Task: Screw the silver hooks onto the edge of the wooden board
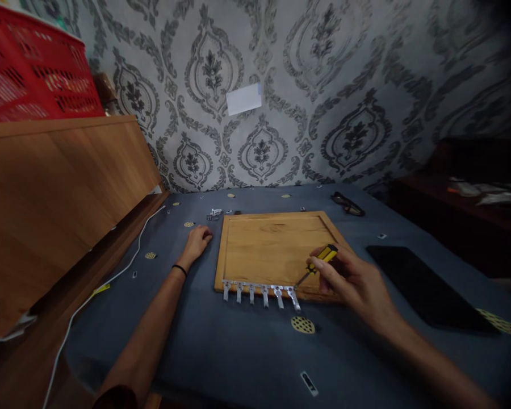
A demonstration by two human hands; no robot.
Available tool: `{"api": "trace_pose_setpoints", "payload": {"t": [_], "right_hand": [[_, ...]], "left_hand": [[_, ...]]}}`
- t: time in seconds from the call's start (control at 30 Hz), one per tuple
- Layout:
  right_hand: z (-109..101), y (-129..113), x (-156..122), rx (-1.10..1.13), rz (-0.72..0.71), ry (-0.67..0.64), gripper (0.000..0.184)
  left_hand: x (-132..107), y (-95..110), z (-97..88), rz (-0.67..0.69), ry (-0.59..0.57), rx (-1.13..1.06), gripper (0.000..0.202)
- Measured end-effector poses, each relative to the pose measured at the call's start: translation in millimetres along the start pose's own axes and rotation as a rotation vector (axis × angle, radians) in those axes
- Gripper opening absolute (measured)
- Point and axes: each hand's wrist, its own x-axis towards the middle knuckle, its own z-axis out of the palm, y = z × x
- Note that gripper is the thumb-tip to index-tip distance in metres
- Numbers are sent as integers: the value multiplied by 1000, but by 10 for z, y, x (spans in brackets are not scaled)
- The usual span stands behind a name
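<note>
Far left, red basket (59, 71) on a wooden cabinet (63, 193). Left hand (196, 243) rests on the blue-grey cloth (221, 352), beside the wooden panel (272, 244) but apart from it; fingers loosely curled, cannot tell whether anything sits under them. Main worry here: nothing braces the panel on that side, so a hard push could make it skid or turn. Small metal pieces (215, 213) lie loose near its far left corner; a shifting panel or a brush of the left hand might scatter them. Farther right, right hand (360, 284) grips a yellow-and-black screwdriver (326, 255), shaft slanting down to the rightmost of six metal fittings (252, 293); whether the tip is seated, too small to tell. Under load, that slant could let the tip slip, scoring wood or nudging the fitting out of line. Beyond: dark glasses (347, 204), flat black slab (428, 287). Panel lies flat on the cloth, honey-brown, grain visible, darker mark toward the far edge, border strip around the inner face. Fittings silvery, spaced along its near edge from the left corner, arms jutting past the wood; the two rightmost look more slanted.
</note>
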Motion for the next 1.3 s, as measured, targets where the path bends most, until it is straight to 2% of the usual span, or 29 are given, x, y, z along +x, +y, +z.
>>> {"api": "trace_pose_setpoints", "payload": {"t": [0.53, 0.77, 0.93, 1.03, 1.13, 1.17, 1.23, 1.3], "right_hand": [[-5, 14, -11, -41, -26, -5, 40], [11, 23, 5, -19, -17, 5, 46], [19, -22, -23, -15, -2, 20, 47], [9, -11, -36, -24, 35, 36, 47], [0, 1, -48, -41, 55, 36, 44], [-1, 1, -51, -35, 62, 34, 43], [3, -8, -54, -12, 75, 32, 43], [10, -21, -53, 4, 72, 37, 44]], "left_hand": [[1, -36, -86, 40, -87, -93, 35], [-64, 88, -143, 23, -21, -159, 34], [-105, 195, -318, -5, 104, -261, 24], [-99, 392, -443, 19, 158, -354, 5], [-179, 782, -516, 99, 114, -456, 8], [-236, 947, -524, 140, 75, -500, 10], [-380, 1291, -517, 272, -106, -653, 14], [-528, 1602, -484, 350, -270, -683, 13]]}}
